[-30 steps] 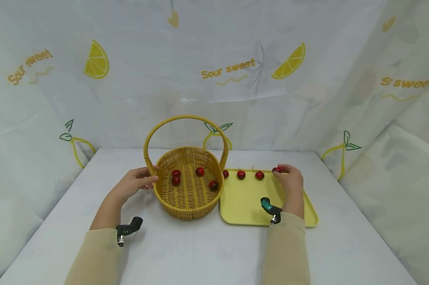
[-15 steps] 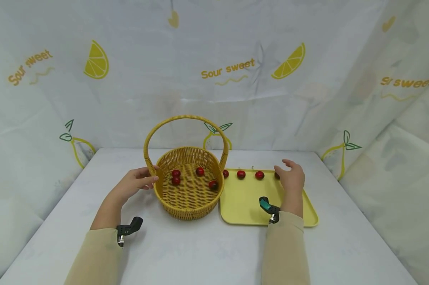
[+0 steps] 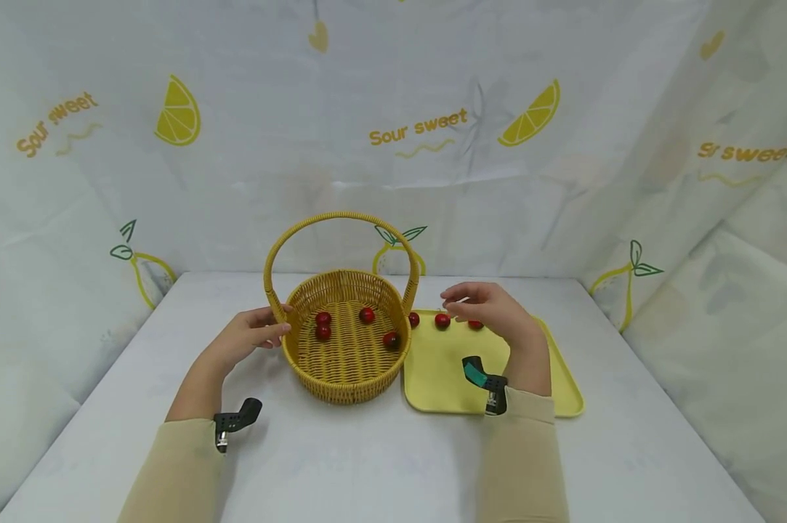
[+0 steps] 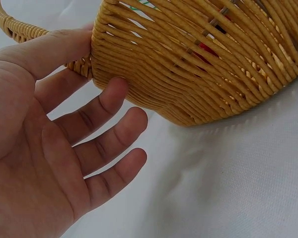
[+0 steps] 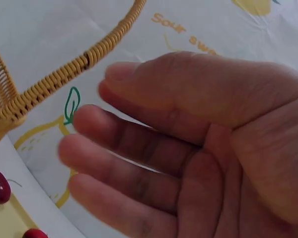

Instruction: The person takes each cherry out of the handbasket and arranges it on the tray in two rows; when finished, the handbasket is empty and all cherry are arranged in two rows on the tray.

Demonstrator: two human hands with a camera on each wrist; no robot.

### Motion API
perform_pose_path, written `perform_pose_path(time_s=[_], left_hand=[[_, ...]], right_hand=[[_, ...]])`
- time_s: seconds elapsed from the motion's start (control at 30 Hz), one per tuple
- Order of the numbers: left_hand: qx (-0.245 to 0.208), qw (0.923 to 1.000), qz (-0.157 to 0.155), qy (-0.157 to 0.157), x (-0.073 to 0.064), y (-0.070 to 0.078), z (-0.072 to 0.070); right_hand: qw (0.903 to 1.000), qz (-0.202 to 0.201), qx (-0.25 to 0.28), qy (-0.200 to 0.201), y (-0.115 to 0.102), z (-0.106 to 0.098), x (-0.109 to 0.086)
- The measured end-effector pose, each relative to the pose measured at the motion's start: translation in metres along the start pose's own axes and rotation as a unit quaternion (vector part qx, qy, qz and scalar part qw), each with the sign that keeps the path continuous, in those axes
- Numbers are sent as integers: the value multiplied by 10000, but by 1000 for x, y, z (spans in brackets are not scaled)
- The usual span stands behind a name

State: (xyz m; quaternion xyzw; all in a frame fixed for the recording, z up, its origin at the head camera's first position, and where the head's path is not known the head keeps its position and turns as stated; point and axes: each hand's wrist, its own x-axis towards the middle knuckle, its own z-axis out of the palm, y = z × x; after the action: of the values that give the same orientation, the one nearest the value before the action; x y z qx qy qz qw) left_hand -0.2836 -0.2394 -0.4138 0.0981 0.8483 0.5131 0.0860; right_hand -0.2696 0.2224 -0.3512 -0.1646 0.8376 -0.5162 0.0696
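In the head view my left hand (image 3: 252, 330) grips the left side of a yellow wicker basket (image 3: 347, 392) by the foot of its tall handle (image 3: 341, 215). The left wrist view has the thumb and forefinger of that hand (image 4: 54, 144) at the basket's edge (image 4: 154, 74), the other fingers spread off it. Several red cherries (image 3: 323, 332) lie in the basket. My right hand (image 3: 491, 309) hovers over the back of a yellow tray (image 3: 439, 378), fingers loosely bent, holding nothing. Beneath it are cherries (image 3: 442, 321) in a row along the tray's back edge, some partly hidden.
Basket and tray stand side by side on a white-covered table (image 3: 341, 465). Behind them hangs a white curtain (image 3: 269, 167) printed with lemons. The basket's handle arches high over its opening.
My right hand let go of the rightmost cherry at the tray's back edge, lifted off, and swung left over the row. The left hand and basket stayed put.
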Motion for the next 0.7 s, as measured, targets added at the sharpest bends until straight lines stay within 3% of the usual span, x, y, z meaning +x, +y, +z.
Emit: perform_pose_path(time_s=[0.1, 0.2, 0.4, 0.57, 0.7], left_hand=[[-21, 10000, 5, 3, 0, -1, 0], [-8, 10000, 15, 3, 1, 0, 0], [-9, 10000, 2, -7, 0, 0, -1], [-48, 10000, 18, -1, 0, 0, -1], [-74, 10000, 28, 22, -1, 0, 0]], right_hand=[[9972, 63, 10, -739, -13, 13, 4], [9927, 78, -307, -1167, -27, 29, 10], [9790, 199, -1742, -1037, -45, 75, 30], [9470, 308, -3123, -687, -46, 115, 46], [9038, 380, -4245, -386, -43, 142, 55]])
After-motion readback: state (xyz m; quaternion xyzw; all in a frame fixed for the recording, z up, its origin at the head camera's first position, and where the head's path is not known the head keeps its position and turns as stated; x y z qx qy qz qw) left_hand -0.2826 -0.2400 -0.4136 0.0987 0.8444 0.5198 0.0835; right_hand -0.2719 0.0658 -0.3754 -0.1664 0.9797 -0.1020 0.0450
